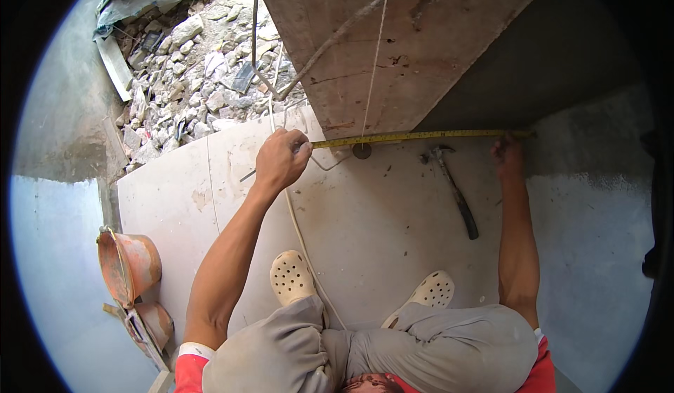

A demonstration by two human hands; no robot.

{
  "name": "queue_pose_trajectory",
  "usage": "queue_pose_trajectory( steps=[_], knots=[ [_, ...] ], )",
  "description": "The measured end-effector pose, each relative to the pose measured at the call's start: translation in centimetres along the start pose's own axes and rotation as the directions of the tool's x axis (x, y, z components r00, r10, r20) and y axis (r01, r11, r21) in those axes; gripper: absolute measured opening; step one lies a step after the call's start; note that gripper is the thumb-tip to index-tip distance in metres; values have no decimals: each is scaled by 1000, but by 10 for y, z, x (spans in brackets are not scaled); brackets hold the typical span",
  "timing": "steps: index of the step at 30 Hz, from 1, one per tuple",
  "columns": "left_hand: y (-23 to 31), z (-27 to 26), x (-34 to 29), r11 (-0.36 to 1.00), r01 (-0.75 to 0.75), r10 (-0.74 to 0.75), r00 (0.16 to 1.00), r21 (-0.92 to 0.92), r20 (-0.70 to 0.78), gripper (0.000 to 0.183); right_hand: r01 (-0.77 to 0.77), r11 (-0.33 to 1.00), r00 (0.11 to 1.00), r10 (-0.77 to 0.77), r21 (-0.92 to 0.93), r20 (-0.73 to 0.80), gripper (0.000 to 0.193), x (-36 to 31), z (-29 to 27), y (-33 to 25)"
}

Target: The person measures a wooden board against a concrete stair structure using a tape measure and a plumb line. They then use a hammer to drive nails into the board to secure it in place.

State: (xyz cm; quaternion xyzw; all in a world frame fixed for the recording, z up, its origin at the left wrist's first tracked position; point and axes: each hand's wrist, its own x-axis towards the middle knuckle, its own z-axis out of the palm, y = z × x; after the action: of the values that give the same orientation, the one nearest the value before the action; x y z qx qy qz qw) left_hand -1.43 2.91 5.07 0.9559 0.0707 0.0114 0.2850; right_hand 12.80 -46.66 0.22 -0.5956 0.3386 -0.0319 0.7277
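stretching tape measure (435, 135) along bottom edge of pillar (414, 49) | left of pillar, finger-clamped in left hand (283, 159) | right of pillar, at right hand (508, 158), can't tell fingers' grip | before pillar, open floor (379, 217) around hammer (455, 193)

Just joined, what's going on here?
A crouching person stretches a long, thin yellow measuring tape between both hands: the left hand grips one part, and the right hand is at the other end, by the wall. Between them, a thin white string runs down to a round dark disc near the tape. A metal-headed claw hammer with a dark handle lies on the pale floor, unheld.
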Motion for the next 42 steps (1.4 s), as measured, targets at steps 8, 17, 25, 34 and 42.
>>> queue_pose_trajectory(
  steps=[8, 17, 25, 34, 42],
  knots=[
    [-2, 0, -1, 999, -24, 25, 1000, 27, -17, 21, -2, 999, 1000, 2, -32, 3, 49, -6, 1, -3],
    [-1, -1, -1, 999, -23, 23, 1000, 40, -15, 21, -9, 1000, 999, 8, 10, 47, 49, -3, 0, -3],
    [0, -1, -2, 999, -30, 31, 999, 30, -30, 20, -9, 1000, 1000, 9, -9, 26, 46, -4, 1, -4],
    [3, -4, -1, 1000, 4, -4, 1000, 28, 0, 21, -21, 1000, 1000, 21, 2, -8, 45, -9, 3, -7],
    [2, -3, -2, 999, -27, 27, 999, 37, -19, 21, -13, 1000, 1000, 13, -28, -9, 47, -11, 5, -8]
  ],
)
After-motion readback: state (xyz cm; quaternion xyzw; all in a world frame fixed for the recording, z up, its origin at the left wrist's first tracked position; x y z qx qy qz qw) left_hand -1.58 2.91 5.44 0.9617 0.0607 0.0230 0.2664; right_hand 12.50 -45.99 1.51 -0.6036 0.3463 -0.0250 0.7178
